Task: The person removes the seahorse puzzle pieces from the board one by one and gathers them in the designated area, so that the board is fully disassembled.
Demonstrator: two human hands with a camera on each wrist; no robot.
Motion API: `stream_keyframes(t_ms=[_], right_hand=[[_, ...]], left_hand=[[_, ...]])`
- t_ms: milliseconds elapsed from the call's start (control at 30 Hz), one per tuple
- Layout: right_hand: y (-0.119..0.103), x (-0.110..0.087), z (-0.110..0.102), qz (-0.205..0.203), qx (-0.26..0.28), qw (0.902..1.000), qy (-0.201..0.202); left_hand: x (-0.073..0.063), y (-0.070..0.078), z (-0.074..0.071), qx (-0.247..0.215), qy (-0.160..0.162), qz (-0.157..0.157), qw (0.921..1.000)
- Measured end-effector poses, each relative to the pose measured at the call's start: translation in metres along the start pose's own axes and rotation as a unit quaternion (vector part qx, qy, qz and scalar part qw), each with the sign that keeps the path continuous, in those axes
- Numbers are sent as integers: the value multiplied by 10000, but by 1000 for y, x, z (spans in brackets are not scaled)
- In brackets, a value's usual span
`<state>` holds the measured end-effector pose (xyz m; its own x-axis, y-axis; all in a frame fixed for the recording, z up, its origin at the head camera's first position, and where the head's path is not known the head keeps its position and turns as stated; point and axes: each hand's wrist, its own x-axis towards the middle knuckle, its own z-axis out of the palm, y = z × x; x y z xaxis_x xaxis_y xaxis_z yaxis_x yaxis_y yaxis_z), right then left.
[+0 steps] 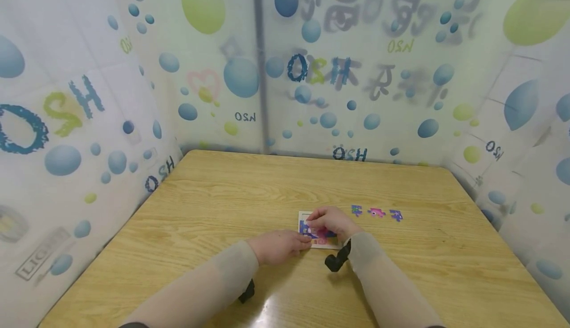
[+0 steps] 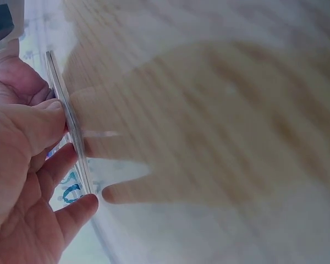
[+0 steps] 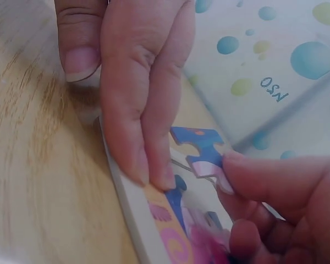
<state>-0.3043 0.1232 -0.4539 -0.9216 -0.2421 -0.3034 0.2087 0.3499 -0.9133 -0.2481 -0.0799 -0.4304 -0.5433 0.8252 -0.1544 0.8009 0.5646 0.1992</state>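
A small picture jigsaw board (image 1: 301, 214) with a pale frame lies on the table, partly filled with blue and pink pieces. My right hand (image 1: 337, 223) pinches a blue-and-white puzzle piece (image 3: 201, 144) between thumb and finger, tilted just over the board's recess. The straight fingers of my left hand (image 1: 280, 247) press on the board's near left part; in the right wrist view two fingertips (image 3: 135, 165) touch its frame and the pieces beside it. From the left wrist view, the board's thin edge (image 2: 71, 124) shows against the left thumb and fingers. My right hand covers part of the picture.
Three loose puzzle pieces, a blue-green one (image 1: 356, 210), a pink one (image 1: 376, 212) and a purple-blue one (image 1: 396, 214), lie in a row right of the board. The wooden table (image 1: 213, 194) meets patterned curtains (image 1: 213, 70) at the back and sides.
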Motion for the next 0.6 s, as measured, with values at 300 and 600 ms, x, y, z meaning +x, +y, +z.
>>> stream_keyframes(t_ms=[300,600], right_hand=[[-1,-2,-11,35,233,9997,-32],[2,-2,-27,48,474,9988,-128]], left_hand=[[-1,4,-5,9,28,-49,10000],[0,5,-4,-40,39,-85,9999]])
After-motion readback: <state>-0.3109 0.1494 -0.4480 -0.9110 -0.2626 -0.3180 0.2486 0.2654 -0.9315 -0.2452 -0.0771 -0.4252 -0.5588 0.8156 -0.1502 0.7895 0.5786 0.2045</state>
